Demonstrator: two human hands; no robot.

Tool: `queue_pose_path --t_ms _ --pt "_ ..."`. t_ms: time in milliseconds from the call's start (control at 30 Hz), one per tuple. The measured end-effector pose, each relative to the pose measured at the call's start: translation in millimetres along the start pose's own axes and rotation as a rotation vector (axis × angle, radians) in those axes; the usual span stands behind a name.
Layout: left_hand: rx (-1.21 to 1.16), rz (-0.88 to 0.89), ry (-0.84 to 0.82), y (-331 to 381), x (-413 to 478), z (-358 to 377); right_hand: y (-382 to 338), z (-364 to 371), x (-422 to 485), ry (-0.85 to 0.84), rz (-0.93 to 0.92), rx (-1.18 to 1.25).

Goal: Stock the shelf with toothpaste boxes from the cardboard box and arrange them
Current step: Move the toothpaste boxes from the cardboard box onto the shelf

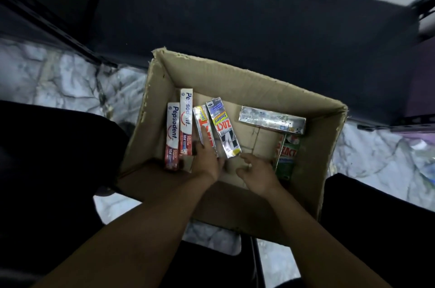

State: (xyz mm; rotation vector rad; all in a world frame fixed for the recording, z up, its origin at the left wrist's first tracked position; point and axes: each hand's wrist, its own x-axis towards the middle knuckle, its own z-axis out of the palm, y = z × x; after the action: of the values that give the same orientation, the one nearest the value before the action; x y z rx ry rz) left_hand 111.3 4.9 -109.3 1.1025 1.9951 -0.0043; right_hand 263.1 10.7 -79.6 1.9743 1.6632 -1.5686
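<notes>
Inside the cardboard box [235, 71], the left hand [207, 160] lies flat-fingered on a red Zact box [204, 131] beside the left-wall Pepsodent pair [180, 129] — apparently not yet gripping, though blur hides it. The right hand [256, 172] hangs loosely curled, empty. Lifting could drag the overlapping Smokers box [223, 127] askew.

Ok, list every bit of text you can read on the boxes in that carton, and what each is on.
"Pepsodent", "CAVITY FIGHTER", "10X": shorter Pepsodent box
The same three: taller Pepsodent box
"Smokers", "ZACT": tilted silver box
"Smokers", the rest under the left hand: second silver box
"ZACT": green box
Crosswise silver box: print too blurred to read
</notes>
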Motion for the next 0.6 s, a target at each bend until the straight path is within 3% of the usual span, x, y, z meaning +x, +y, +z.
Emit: queue_pose_path --t_ms 267,600 --pt "-0.005 0.069 0.009 -9.8 -14.3 -32.9 1.1 16.3 37.5 0.131 0.051 0.065" --pt "-0.096 0.046 0.054 -22.0 -21.8 -100.3 -16.9 48.0 59.2 0.234 0.097 -0.122"
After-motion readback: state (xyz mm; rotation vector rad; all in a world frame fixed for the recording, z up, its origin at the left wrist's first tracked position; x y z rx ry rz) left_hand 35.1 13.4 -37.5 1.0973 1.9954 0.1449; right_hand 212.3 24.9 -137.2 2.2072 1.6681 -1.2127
